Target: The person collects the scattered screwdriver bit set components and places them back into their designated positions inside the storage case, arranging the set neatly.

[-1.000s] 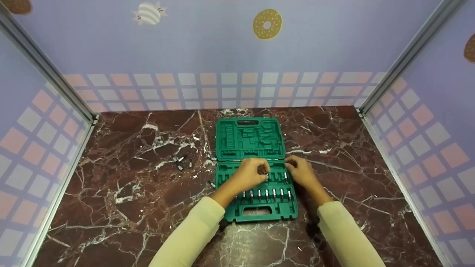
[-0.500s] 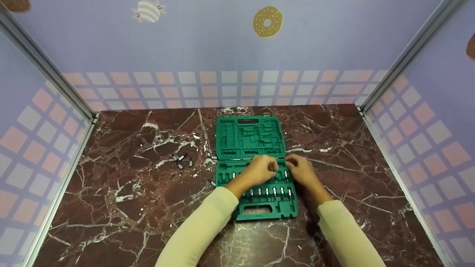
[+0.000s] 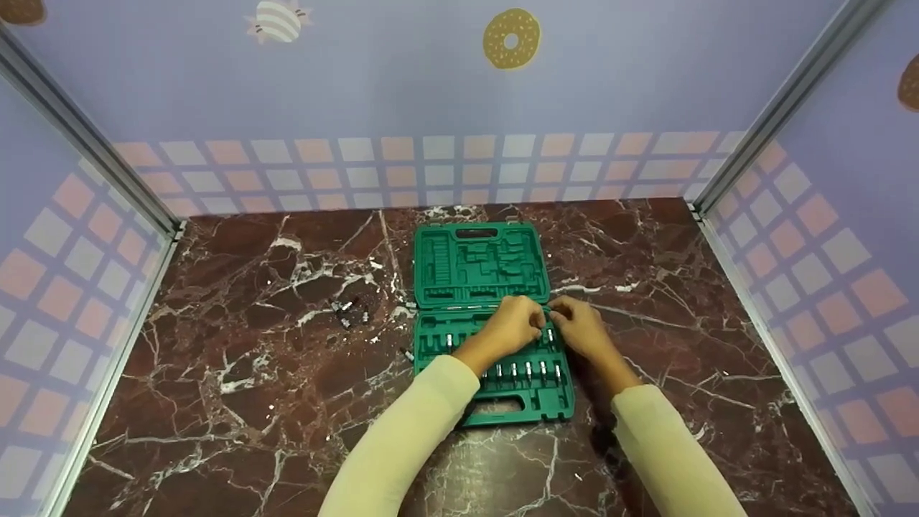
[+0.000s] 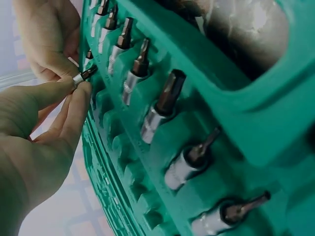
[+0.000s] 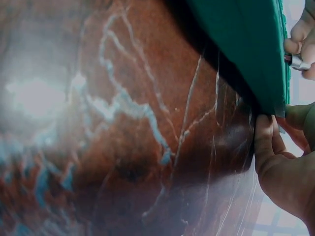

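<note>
A green plastic bit-set case (image 3: 542, 413) lies unfolded on the marbled table. My left hand (image 3: 513, 327) is over the right part of its lower half. In the left wrist view, thumb and fingers pinch a bit socket (image 4: 78, 77), a silver sleeve with a dark tip, above the upper row of slots. My right hand (image 3: 580, 330) grips the case's right edge near the hinge; in the right wrist view its thumb lies on top and its fingers underneath. Several bit sockets (image 4: 165, 101) sit in the lower row. Another bit socket (image 3: 551, 339) sits at the upper row's right end.
Several loose bit sockets (image 3: 347, 306) lie on the table left of the case, and one more socket (image 3: 407, 354) is close to its left edge. The moulded lid (image 3: 481, 266) lies flat toward the patterned back wall (image 3: 402, 93).
My left hand has moved right across the case toward the right end of the upper row, uncovering a socket at that row's left. The right hand has stayed on the edge.
</note>
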A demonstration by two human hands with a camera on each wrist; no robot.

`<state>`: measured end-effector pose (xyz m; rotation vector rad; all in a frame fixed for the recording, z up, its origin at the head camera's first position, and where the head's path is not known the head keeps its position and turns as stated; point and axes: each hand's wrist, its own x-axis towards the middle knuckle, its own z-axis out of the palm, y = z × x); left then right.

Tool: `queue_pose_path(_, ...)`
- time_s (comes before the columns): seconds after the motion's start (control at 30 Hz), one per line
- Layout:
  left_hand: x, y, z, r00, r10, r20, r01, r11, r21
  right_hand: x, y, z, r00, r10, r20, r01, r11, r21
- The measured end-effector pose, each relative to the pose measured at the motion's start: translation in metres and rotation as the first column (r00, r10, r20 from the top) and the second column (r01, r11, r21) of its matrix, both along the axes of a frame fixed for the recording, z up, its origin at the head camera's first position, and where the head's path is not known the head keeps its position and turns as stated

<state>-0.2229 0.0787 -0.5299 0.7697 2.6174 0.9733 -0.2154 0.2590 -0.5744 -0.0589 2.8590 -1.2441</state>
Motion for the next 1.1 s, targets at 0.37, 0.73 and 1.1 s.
queue_pose_path(0.37, 0.0, 0.006, -0.007, 0.998, -0.016, -0.056, 0.012, 0.997, -0.073, 0.0, -0.001, 0.0, 1.0, 0.008, -0.023, -0.008, 1.0, 0.001)
queue_pose_path(0.73, -0.003, 0.009, -0.005, 0.994, 0.1, -0.051, -0.106, 0.983, -0.152, -0.001, 0.001, 0.002, 1.0, 0.024, -0.014, -0.024, 1.0, 0.002)
queue_pose_path(1.1, -0.005, 0.017, -0.006, 0.984, 0.178, 0.015, -0.174, 0.973, -0.149, 0.0, 0.0, 0.002, 0.999, 0.023, -0.022, -0.024, 1.0, -0.007)
